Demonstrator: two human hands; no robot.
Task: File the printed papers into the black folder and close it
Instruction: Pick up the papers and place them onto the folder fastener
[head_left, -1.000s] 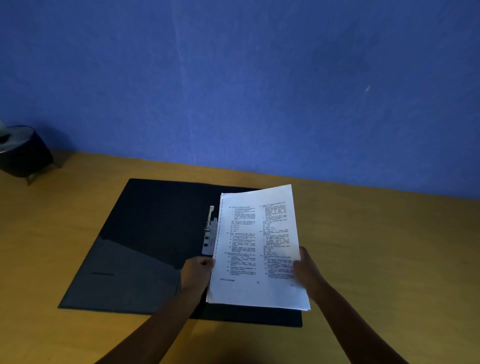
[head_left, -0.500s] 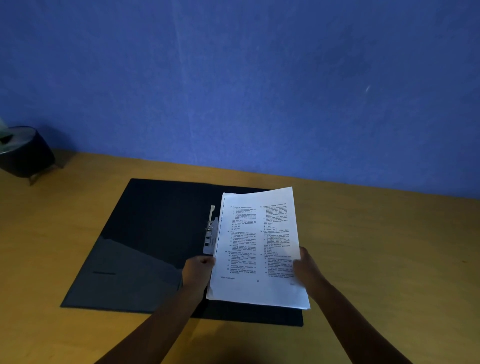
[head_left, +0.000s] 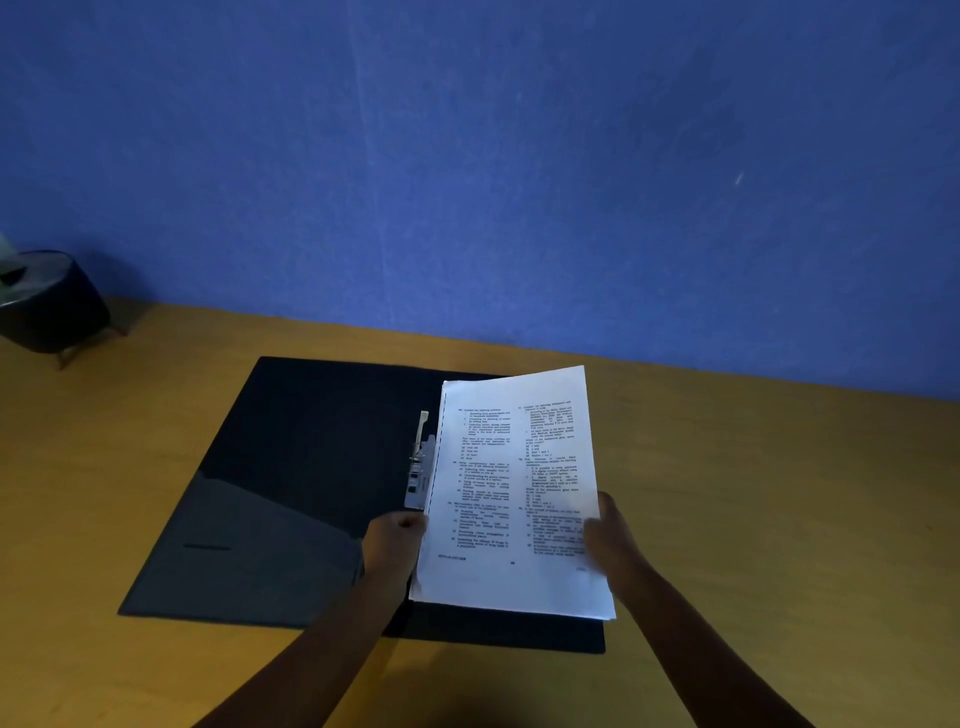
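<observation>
The black folder (head_left: 291, 467) lies open and flat on the wooden table, its left flap spread wide. A metal clip mechanism (head_left: 420, 467) stands along its spine. The stack of printed papers (head_left: 511, 488) is held over the folder's right half, slightly tilted, printed side up. My left hand (head_left: 390, 540) grips the stack's lower left edge, just below the clip. My right hand (head_left: 610, 540) grips the lower right edge. The right half of the folder is mostly hidden under the papers.
A dark round object on small legs (head_left: 49, 306) stands at the table's far left by the blue wall (head_left: 519, 182). Bare wooden tabletop (head_left: 779, 519) stretches to the right of the folder.
The papers and both hands have stayed almost still over the folder's right half; only a slight shift of the view.
</observation>
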